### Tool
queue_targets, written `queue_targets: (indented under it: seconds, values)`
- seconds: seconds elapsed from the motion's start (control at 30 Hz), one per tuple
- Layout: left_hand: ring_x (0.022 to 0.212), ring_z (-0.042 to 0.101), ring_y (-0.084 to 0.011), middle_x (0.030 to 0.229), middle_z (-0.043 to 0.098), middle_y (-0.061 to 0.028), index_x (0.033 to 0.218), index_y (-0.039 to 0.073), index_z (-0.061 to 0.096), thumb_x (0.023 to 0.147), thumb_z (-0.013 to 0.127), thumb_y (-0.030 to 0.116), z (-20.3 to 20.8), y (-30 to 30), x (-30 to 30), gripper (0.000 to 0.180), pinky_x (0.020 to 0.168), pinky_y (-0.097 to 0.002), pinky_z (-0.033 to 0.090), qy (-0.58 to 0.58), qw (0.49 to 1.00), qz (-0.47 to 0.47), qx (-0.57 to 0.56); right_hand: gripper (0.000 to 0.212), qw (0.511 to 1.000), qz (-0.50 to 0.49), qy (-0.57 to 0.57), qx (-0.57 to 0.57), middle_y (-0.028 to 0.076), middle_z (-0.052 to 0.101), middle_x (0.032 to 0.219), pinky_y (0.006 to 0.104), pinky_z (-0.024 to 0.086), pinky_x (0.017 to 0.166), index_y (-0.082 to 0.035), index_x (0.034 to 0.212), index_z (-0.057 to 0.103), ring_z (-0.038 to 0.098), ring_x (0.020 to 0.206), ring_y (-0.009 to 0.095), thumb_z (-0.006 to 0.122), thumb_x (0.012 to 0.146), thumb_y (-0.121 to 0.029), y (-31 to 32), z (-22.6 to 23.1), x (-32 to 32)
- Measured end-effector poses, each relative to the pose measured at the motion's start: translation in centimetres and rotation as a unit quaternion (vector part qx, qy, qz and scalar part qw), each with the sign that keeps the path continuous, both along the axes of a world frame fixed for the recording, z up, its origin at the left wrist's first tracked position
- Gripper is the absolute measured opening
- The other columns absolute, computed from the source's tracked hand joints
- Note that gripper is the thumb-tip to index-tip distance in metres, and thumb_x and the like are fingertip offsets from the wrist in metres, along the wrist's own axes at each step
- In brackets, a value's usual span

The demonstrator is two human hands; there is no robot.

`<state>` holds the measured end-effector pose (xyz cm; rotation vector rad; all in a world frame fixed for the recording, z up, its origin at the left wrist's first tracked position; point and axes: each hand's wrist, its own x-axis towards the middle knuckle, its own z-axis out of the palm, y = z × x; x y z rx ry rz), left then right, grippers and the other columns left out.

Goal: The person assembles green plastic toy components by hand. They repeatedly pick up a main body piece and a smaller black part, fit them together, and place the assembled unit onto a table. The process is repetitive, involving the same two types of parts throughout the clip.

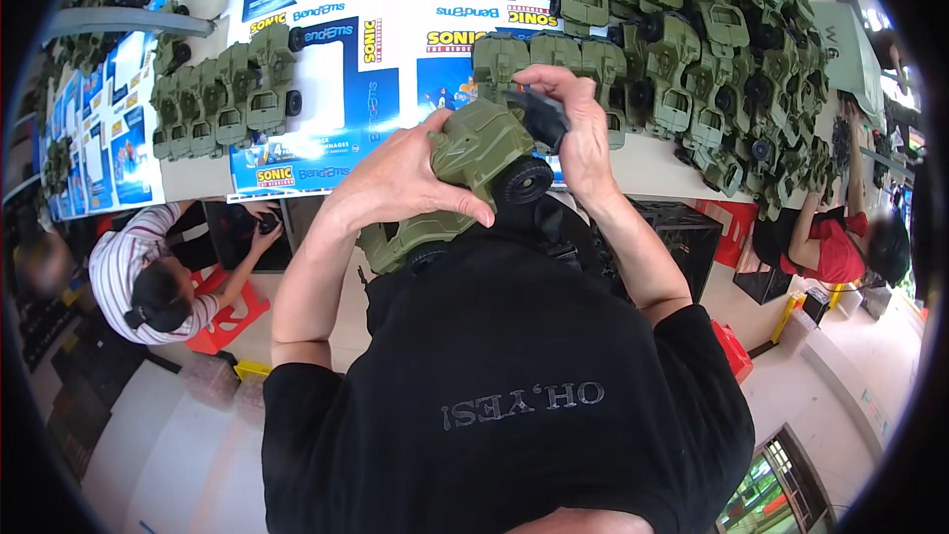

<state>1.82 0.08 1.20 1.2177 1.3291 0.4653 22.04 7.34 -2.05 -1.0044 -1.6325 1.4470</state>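
Note:
My left hand (pixel 388 176) is closed on an olive-green toy vehicle (pixel 478 143), held tilted at the table's near edge. A black wheel (pixel 525 180) shows on its side toward me. At the vehicle's right end, my right hand (pixel 587 138) pinches a dark, blocky black part (pixel 543 122). That part lies against the vehicle; whether it is fixed to it, I cannot tell. Below my left hand, close to my body, another olive-green toy vehicle (pixel 417 239) is partly hidden by my wrist and shirt.
Printed blue and white sheets (pixel 381 35) cover the table. A row of green toy vehicles (pixel 222 99) stands at left; a large crowded group of toy vehicles (pixel 692 49) fills the right. A person in stripes (pixel 148 272) sits left, another in red (pixel 830 245) right.

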Motion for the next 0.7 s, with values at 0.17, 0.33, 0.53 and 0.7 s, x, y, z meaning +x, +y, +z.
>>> queue_targets:
  seconds: [0.17,0.33,0.53,0.7]
  values:
    - [0.098,0.062,-0.0322,0.102,0.062,-0.0235,0.118,-0.011,0.046,0.050,0.083,0.057,0.6,0.8,0.2,0.102,0.088,-0.0354,0.046,0.026,0.999,-0.031,-0.014,0.062,0.991,0.026,0.006,-0.134,0.009,0.061,0.099,0.0303,0.041,0.087,0.000,0.103,0.061,0.054,0.095,0.018,0.023,0.100,-0.048,0.0,0.0,-0.4]
    - [0.098,0.061,-0.0331,0.103,0.061,-0.0260,0.117,-0.014,0.046,0.052,0.081,0.060,0.5,1.0,0.3,0.104,0.088,-0.0364,0.047,0.039,0.997,-0.044,-0.047,0.062,0.994,0.082,-0.022,-0.075,0.010,0.060,0.100,0.0320,0.040,0.091,0.000,0.103,0.064,0.054,0.097,0.019,0.024,0.100,-0.047,0.4,-0.9,0.0]
    - [0.098,0.061,-0.0323,0.103,0.062,-0.0248,0.114,-0.013,0.049,0.053,0.081,0.059,0.3,1.0,0.4,0.100,0.087,-0.0361,0.047,0.013,0.998,-0.032,-0.059,0.063,0.992,0.099,-0.011,-0.078,0.010,0.061,0.102,0.0308,0.038,0.093,0.001,0.104,0.063,0.054,0.101,0.019,0.023,0.100,-0.047,0.2,-1.6,0.5]
    - [0.099,0.061,-0.0314,0.102,0.062,-0.0232,0.115,-0.011,0.050,0.053,0.082,0.058,0.6,1.1,0.7,0.098,0.088,-0.0357,0.046,0.011,0.997,-0.029,-0.065,0.066,0.992,0.102,-0.004,-0.079,0.009,0.059,0.099,0.0304,0.038,0.092,0.001,0.107,0.062,0.053,0.099,0.019,0.021,0.099,-0.050,0.2,-1.2,0.2]
